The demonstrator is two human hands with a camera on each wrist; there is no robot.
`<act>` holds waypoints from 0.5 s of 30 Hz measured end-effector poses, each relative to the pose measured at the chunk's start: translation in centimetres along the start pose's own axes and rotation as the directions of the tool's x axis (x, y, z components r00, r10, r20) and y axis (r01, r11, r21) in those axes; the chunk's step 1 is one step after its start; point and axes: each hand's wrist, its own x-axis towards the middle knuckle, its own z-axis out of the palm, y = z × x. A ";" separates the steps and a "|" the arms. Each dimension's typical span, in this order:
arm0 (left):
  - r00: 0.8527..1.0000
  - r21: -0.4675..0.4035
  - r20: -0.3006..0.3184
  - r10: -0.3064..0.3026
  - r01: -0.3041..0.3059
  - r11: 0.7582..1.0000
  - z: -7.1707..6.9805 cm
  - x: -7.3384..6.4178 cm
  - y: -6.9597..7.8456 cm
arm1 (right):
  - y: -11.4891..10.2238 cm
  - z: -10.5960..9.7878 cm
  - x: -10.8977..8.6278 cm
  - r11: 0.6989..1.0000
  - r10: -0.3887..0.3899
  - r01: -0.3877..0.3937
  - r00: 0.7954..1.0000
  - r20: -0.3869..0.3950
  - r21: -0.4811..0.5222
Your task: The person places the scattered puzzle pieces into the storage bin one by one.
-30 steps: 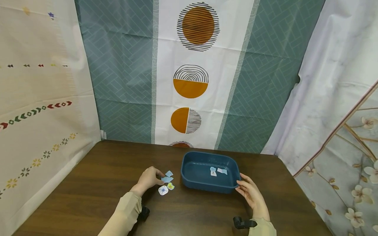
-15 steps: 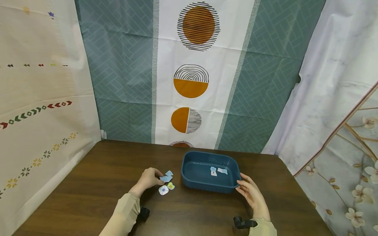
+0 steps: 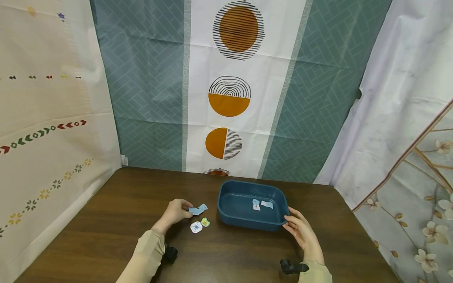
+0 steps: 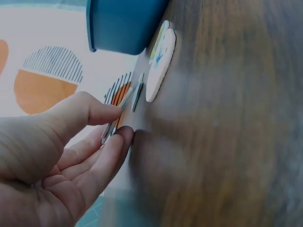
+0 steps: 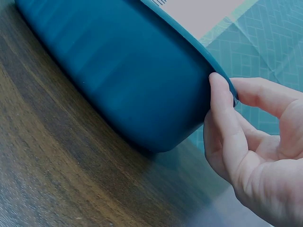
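My left hand (image 3: 173,213) pinches a flat light-blue piece (image 3: 194,211) between thumb and fingers, low over the table. In the left wrist view that thin piece (image 4: 126,98) is seen edge-on. A second light-blue piece (image 3: 203,207) lies by its right end; whether they touch I cannot tell. Nearer to me are a round white piece with a blue compass star (image 3: 196,227) and a small yellow-green piece (image 3: 205,222). With thumb and fingers, my right hand (image 3: 301,231) grips the rim of a dark-blue plastic tub (image 3: 233,222) at its right front corner, also seen in the right wrist view (image 5: 142,71).
Inside the tub lie small white-and-blue pieces (image 3: 256,204) on its floor. The brown wooden table (image 3: 226,255) ends at a patterned curtain (image 3: 155,98) behind. Light cloths hang at the left and right sides. A black camera mount (image 3: 293,267) sits on my right wrist.
My left hand has shifted slightly left, drawing the light-blue piece with it, away from the compass and yellow-green pieces. The right hand and tub stay in place.
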 end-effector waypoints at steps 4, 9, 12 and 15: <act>1.000 -0.047 0.017 -0.019 0.020 0.999 -0.1 0.1 -0.6 | 0.0 0.0 0.0 1.000 0.003 -0.003 1.000 -0.005 0.003; 0.995 -0.145 0.079 -0.057 0.068 0.987 -0.5 0.2 -1.3 | 0.0 -0.1 0.1 1.000 0.004 -0.004 1.000 -0.002 0.000; 0.989 -0.219 0.137 -0.048 0.077 0.973 -0.9 0.2 -1.8 | 0.0 -0.1 0.1 1.000 0.005 -0.005 1.000 -0.004 0.003; 0.982 -0.281 0.186 -0.039 0.092 0.955 -1.2 0.2 -2.2 | 0.0 -0.1 0.1 1.000 0.009 -0.009 1.000 -0.006 0.011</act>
